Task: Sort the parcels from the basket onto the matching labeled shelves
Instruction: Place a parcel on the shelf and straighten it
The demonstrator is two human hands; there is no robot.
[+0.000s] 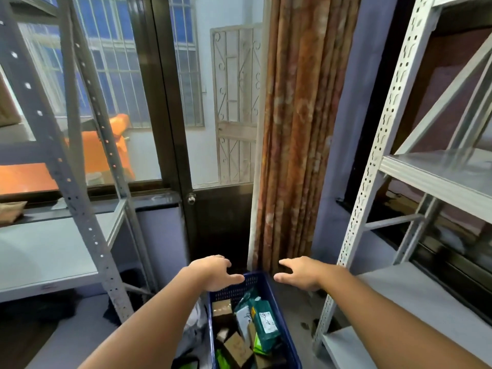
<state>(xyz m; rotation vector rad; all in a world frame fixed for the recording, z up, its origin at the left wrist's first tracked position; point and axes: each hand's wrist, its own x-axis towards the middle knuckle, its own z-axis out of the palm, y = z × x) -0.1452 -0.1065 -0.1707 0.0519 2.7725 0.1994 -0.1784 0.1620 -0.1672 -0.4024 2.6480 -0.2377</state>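
I am watching both arms reaching forward over the far end of the blue basket (269, 291), which is sitting on the floor just below and between the hands. My left hand (213, 272) is hovering above the basket's far left corner, fingers spread and relaxed, thumb pointing toward the other hand, holding nothing. My right hand (300, 274) is hanging just past the basket's far right corner, fingers likewise loose and extended, gripping nothing. I cannot tell whether either palm is touching the rim.

The parcels are lying nearer to me than the hands, down inside the basket: a dark green packet (265, 319) with a white label is lying closest under the right hand, a white-labelled pouch (243, 319) just beside it, a small brown box (222, 310) under the left wrist, and another cardboard box (237, 350) lower down.

A grey metal shelf rack (53, 251) is standing out beyond the left arm, and a second rack (431, 177) is rising beyond the right arm. A rust-coloured curtain (295, 129) is hanging ahead of the fingertips.
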